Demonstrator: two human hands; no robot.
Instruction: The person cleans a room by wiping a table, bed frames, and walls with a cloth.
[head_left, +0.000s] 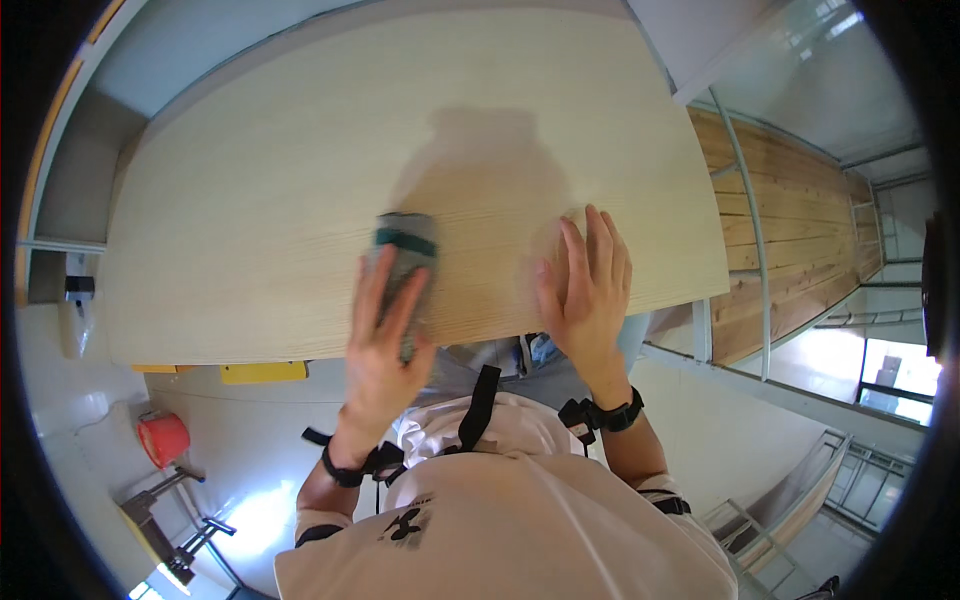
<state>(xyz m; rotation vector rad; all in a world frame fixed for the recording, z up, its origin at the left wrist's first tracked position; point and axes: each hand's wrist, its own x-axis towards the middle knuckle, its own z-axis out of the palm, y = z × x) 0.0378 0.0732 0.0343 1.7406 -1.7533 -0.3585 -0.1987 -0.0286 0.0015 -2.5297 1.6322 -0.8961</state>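
My left hand (382, 330) lies over a folded grey cloth (406, 223) with a dark green stripe, near the front edge of the wooden tabletop (262, 187). The fingers are spread across the cloth and part of it is hidden beneath them; hand and cloth look slightly blurred. To the right, my right hand (589, 285) rests on the same tabletop by its front edge, holding nothing, its thumb apart from the fingers. Black straps with small devices circle both wrists.
A metal bunk frame (750, 202) with wooden boards (780, 247) adjoins the table's right side. On the floor at left stands a red bucket (163, 440), near a dark metal-legged piece of furniture (161, 517). A yellow panel (264, 373) shows below the table's front edge.
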